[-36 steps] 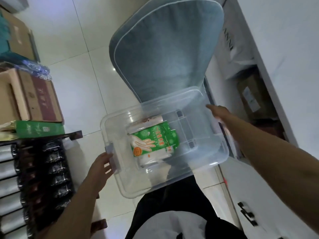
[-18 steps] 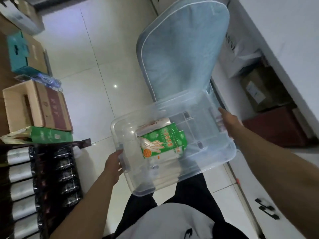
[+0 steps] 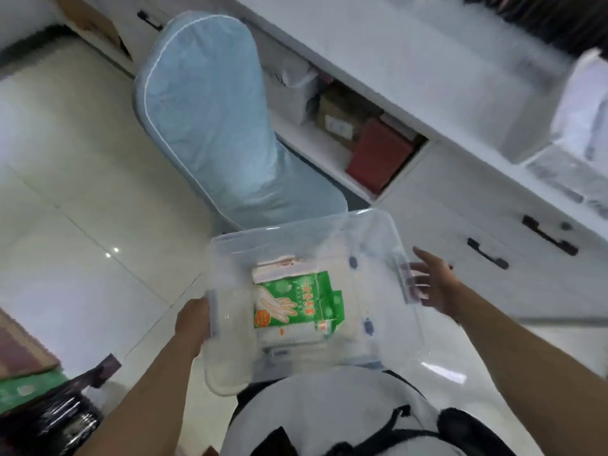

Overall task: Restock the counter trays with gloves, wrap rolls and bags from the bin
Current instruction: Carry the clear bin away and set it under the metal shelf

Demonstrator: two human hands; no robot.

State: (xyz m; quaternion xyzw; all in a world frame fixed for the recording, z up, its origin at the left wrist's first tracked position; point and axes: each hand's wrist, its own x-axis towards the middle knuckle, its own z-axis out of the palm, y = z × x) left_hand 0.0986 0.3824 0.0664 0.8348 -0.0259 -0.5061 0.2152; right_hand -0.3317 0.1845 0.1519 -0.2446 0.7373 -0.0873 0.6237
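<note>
I hold a clear plastic bin point(image 3: 230, 373) in front of my body, above the floor. My left hand point(image 3: 192, 319) grips its left handle. My right hand point(image 3: 434, 287) is on the right handle, with the fingers spread along the rim. Inside the bin lies a green pack of gloves point(image 3: 296, 299) with a hand printed on it, on top of white packs point(image 3: 289, 337). A white counter point(image 3: 411, 60) runs across the upper right, with clear trays point(image 3: 526, 133) on it that are blurred.
A blue cushioned chair point(image 3: 210, 120) stands just beyond the bin. White cabinets with black handles point(image 3: 487, 253) are on the right, with an open shelf of boxes point(image 3: 378, 159). Black-wrapped rolls point(image 3: 49, 419) and a green box point(image 3: 26, 386) sit at lower left.
The view has swung to the right, bringing the counter and cabinets into sight. The bin has stayed in both hands and moved with me toward the counter.
</note>
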